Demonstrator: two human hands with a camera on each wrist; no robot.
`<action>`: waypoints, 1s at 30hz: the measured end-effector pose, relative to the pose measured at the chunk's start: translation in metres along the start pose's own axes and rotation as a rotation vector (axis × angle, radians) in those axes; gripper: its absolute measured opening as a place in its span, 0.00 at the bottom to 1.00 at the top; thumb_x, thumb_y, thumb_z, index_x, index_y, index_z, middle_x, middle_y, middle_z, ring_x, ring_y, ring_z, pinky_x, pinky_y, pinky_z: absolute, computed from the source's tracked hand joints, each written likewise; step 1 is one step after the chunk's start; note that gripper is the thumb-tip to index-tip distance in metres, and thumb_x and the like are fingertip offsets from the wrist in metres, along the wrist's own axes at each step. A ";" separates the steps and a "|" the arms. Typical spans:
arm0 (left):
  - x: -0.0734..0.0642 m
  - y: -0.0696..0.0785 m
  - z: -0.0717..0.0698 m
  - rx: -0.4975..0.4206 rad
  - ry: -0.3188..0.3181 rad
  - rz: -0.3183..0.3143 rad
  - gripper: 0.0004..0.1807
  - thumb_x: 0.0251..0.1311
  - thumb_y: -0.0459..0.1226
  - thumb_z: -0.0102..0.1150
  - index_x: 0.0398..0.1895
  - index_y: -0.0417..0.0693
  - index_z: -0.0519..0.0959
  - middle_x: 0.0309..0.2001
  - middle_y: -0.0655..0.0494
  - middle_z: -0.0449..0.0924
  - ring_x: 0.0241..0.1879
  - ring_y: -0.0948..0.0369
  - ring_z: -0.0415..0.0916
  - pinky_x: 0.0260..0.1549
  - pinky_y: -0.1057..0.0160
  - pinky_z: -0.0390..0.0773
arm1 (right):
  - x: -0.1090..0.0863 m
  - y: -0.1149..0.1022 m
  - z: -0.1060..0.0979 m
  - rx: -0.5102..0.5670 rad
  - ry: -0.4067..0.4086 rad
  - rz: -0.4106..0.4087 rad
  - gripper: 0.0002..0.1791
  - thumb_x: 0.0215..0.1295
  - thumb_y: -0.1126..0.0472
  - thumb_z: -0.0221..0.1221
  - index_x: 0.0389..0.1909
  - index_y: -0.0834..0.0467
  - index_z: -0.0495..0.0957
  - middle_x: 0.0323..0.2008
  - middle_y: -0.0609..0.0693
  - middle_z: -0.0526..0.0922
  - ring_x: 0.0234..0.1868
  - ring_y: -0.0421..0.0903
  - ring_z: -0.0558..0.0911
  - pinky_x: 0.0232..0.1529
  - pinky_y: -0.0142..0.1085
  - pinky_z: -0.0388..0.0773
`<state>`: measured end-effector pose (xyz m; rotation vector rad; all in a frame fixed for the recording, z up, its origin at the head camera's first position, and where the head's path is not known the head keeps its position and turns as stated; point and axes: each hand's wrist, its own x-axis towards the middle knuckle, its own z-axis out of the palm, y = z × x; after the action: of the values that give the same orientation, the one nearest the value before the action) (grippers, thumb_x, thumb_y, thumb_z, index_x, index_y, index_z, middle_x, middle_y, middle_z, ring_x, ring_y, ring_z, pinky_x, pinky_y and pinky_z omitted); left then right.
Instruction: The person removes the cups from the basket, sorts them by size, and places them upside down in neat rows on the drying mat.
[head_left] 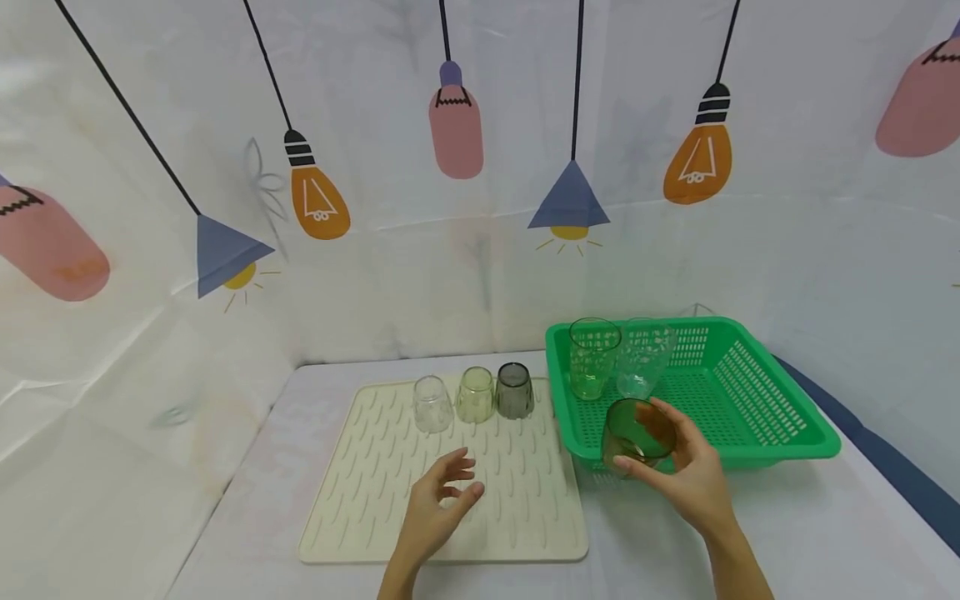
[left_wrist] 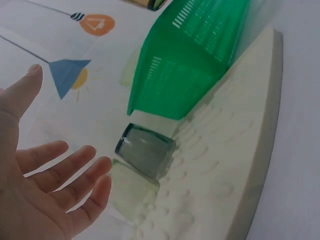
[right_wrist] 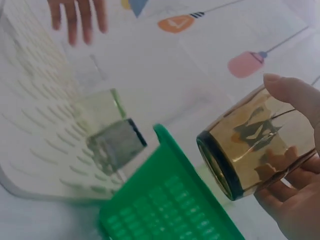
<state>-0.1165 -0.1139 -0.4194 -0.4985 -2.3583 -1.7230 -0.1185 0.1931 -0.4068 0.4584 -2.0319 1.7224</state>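
My right hand (head_left: pixel 693 471) grips an amber-brown glass (right_wrist: pixel 255 145) between thumb and fingers, held over the near left rim of the green basket (head_left: pixel 795 446). My left hand (head_left: pixel 437 504) hovers above the cream ridged mat (head_left: pixel 525 533), fingers relaxed and apart, holding nothing. Along the mat's back edge stand three glasses in a row: a clear one (head_left: pixel 432 406), a pale yellow-green one (head_left: pixel 476 396) and a dark grey one (head_left: pixel 514 392). Two taller clear glasses, a left one (head_left: pixel 592 358) and a right one (head_left: pixel 643 358), stand inside the basket at its back left.
The basket stands right of the mat, on a table with a white cloth (head_left: pixel 637 550). Behind hangs a white sheet (head_left: pixel 495 275) printed with lamps and bulbs. A dark blue strip (head_left: pixel 892 467) runs along the table's right side.
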 end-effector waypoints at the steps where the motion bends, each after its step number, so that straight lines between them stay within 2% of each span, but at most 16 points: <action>1: 0.002 0.003 0.003 -0.014 -0.018 0.008 0.23 0.52 0.31 0.59 0.52 0.36 0.69 0.44 0.48 0.77 0.41 0.48 0.75 0.33 0.63 0.78 | 0.000 0.000 0.004 0.016 -0.010 -0.004 0.43 0.40 0.79 0.64 0.61 0.66 0.58 0.52 0.57 0.72 0.51 0.40 0.72 0.45 0.22 0.71; 7: 0.011 0.013 0.019 -0.106 -0.092 0.062 0.23 0.52 0.31 0.59 0.53 0.37 0.68 0.44 0.47 0.76 0.43 0.45 0.73 0.35 0.62 0.77 | -0.003 -0.002 0.025 0.091 -0.051 -0.011 0.42 0.39 0.80 0.64 0.60 0.67 0.59 0.53 0.61 0.71 0.53 0.41 0.72 0.50 0.24 0.69; 12: 0.016 0.018 0.029 -0.139 -0.107 0.169 0.24 0.52 0.29 0.58 0.54 0.36 0.67 0.44 0.45 0.75 0.42 0.43 0.72 0.34 0.61 0.78 | -0.004 -0.004 0.040 0.082 -0.077 0.001 0.42 0.39 0.78 0.65 0.59 0.66 0.60 0.52 0.68 0.69 0.53 0.43 0.72 0.50 0.25 0.70; 14: 0.019 0.017 0.032 -0.146 -0.119 0.221 0.25 0.53 0.29 0.57 0.55 0.36 0.66 0.44 0.44 0.75 0.43 0.45 0.72 0.34 0.61 0.78 | -0.005 -0.005 0.045 0.086 -0.088 0.001 0.42 0.39 0.77 0.66 0.60 0.65 0.60 0.52 0.67 0.69 0.53 0.43 0.72 0.50 0.25 0.70; 18: 0.024 0.025 0.036 -0.183 -0.162 0.280 0.26 0.53 0.28 0.56 0.57 0.35 0.64 0.45 0.41 0.74 0.42 0.47 0.73 0.35 0.60 0.78 | -0.007 -0.006 0.054 0.109 -0.125 0.001 0.42 0.41 0.76 0.66 0.60 0.64 0.59 0.52 0.66 0.68 0.53 0.43 0.71 0.51 0.26 0.70; 21: 0.025 0.037 0.037 -0.206 -0.200 0.261 0.27 0.53 0.28 0.57 0.57 0.33 0.63 0.46 0.37 0.72 0.43 0.45 0.72 0.37 0.57 0.77 | -0.009 -0.005 0.061 0.132 -0.158 0.019 0.42 0.42 0.75 0.66 0.61 0.64 0.59 0.53 0.65 0.68 0.53 0.44 0.71 0.50 0.27 0.71; 24: 0.025 0.040 0.039 -0.182 -0.227 0.231 0.29 0.52 0.30 0.59 0.58 0.34 0.63 0.50 0.37 0.71 0.45 0.46 0.71 0.38 0.55 0.76 | -0.010 -0.005 0.067 0.147 -0.191 0.022 0.40 0.44 0.74 0.65 0.61 0.64 0.58 0.54 0.65 0.67 0.52 0.44 0.71 0.49 0.28 0.72; 30: 0.027 0.029 0.046 -0.028 -0.261 0.178 0.34 0.50 0.42 0.63 0.61 0.47 0.62 0.56 0.52 0.68 0.46 0.55 0.71 0.37 0.60 0.76 | -0.012 -0.001 0.076 0.141 -0.222 -0.044 0.40 0.45 0.75 0.64 0.61 0.64 0.58 0.53 0.66 0.67 0.53 0.45 0.71 0.50 0.29 0.71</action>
<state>-0.1288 -0.0575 -0.3989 -0.9605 -2.3727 -1.7020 -0.1168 0.1175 -0.4225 0.7652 -2.0374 1.8675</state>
